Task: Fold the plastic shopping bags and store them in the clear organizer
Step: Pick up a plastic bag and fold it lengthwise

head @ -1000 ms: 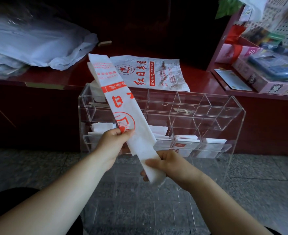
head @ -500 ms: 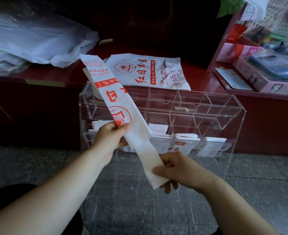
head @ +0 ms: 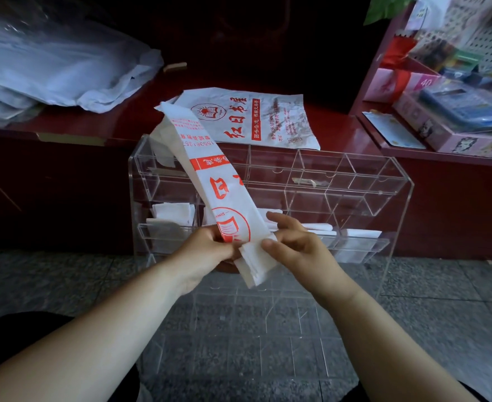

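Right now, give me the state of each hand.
Left hand: pinches the folded bag strip near its printed logo.
Right hand: pinches the same strip's lower end.

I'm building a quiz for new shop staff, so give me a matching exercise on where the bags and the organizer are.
Things:
1. strip
2. flat bag
3. folded bags
4. organizer

Places:
a. on the counter
b. on the floor
c. in the organizer's lower row
d. pinched by left hand and right hand

Pairs: 1-d, 2-a, 3-c, 4-b
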Demonstrator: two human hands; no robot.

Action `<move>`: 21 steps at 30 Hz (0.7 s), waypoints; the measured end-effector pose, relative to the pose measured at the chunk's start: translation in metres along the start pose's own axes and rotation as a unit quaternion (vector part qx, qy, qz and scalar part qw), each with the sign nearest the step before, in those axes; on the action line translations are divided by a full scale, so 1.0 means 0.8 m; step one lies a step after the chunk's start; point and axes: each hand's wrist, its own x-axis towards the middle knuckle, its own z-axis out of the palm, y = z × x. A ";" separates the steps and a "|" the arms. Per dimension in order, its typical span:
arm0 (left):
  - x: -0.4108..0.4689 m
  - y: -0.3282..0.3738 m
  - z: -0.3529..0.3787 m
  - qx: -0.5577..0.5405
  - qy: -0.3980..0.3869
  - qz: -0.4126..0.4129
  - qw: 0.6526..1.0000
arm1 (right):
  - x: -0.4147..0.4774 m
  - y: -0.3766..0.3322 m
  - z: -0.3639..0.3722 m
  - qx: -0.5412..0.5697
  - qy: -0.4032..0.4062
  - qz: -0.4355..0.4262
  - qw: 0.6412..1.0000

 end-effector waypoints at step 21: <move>-0.020 0.000 -0.006 -0.113 -0.112 -0.025 0.987 | -0.001 0.007 0.006 0.040 -0.083 -0.015 0.996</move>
